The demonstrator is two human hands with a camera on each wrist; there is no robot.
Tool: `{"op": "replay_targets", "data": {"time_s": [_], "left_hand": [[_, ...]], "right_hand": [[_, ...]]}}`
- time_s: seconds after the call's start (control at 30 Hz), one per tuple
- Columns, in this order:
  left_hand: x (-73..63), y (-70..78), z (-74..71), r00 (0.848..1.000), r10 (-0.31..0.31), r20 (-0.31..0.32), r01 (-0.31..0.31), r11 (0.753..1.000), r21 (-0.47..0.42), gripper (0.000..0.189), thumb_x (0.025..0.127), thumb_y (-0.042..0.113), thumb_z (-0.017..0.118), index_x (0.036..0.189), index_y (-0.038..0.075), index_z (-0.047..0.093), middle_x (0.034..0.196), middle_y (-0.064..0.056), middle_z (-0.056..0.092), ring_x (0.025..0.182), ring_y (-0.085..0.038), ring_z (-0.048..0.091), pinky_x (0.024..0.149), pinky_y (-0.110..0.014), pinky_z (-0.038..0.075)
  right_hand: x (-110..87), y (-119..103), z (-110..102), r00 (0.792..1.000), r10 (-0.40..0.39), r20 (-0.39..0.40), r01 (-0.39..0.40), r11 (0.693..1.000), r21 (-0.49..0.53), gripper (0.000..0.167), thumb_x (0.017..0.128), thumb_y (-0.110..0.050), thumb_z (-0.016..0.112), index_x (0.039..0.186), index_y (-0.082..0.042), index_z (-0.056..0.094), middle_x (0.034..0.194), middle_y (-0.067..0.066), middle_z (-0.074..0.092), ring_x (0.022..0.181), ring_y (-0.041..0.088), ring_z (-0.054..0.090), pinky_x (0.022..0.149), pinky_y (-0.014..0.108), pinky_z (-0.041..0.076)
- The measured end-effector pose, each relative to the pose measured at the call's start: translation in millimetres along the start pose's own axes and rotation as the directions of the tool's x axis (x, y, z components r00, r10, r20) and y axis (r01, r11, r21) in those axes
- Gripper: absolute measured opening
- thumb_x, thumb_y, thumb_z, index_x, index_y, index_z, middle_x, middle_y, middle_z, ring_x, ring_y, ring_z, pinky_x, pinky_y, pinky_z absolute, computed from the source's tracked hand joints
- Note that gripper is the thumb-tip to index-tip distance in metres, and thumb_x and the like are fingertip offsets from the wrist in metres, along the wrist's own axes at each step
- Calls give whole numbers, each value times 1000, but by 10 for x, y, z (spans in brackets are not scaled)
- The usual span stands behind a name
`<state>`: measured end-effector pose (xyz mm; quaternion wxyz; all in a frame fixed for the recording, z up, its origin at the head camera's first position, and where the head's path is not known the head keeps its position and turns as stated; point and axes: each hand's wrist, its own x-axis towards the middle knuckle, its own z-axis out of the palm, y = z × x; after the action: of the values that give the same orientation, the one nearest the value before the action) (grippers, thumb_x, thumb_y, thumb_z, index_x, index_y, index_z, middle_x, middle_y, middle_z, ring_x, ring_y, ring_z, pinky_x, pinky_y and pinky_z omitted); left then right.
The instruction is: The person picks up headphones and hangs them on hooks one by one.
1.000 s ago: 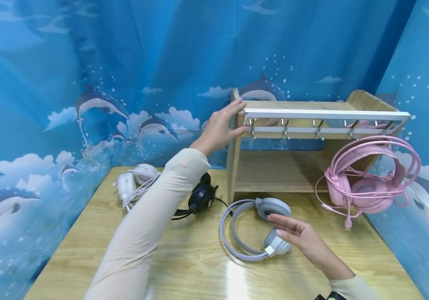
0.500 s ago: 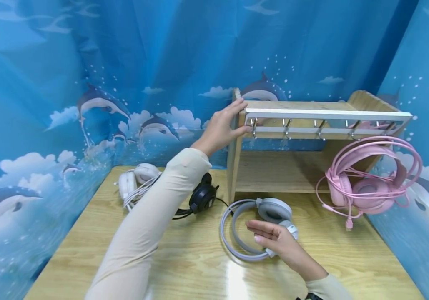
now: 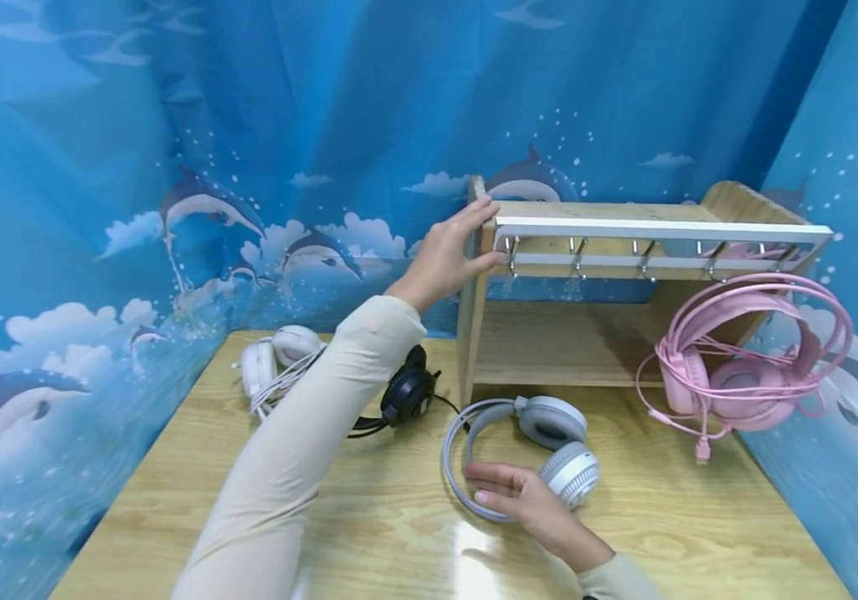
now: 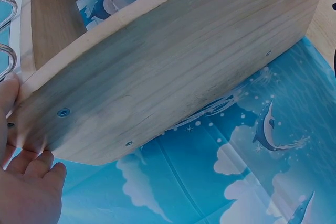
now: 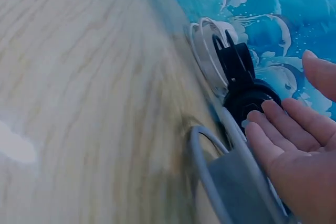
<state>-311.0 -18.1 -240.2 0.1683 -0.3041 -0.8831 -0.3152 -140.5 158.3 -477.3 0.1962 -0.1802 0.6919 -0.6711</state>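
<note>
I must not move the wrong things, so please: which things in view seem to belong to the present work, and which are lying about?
Likely in the job:
wooden rack, held at its corner by the left hand
gray headphones, nearest the right hand

Likely not:
black headphones and white headphones, on the table
pink headphones, hanging at the rack, untouched

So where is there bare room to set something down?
Tabletop between the left sleeve and gray headphones; also between the right hand and right curtain, and the wooden lower shelf. Crowded: around the white headphones and black headphones.
</note>
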Motion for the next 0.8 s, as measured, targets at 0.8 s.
{"op": "replay_targets", "data": {"time_s": [0.8], "left_hand": [[18, -5, 7, 1000, -11, 3, 12, 1000, -16, 72, 88, 38, 68, 150, 22, 35, 158, 8, 23, 143, -16, 27, 116, -38, 25]], "right_hand": [[100, 73, 131, 999, 22, -36, -27, 987, -159, 46, 88, -8, 67, 124, 17, 52, 125, 33, 55, 113, 43, 58, 89, 26, 52]]}}
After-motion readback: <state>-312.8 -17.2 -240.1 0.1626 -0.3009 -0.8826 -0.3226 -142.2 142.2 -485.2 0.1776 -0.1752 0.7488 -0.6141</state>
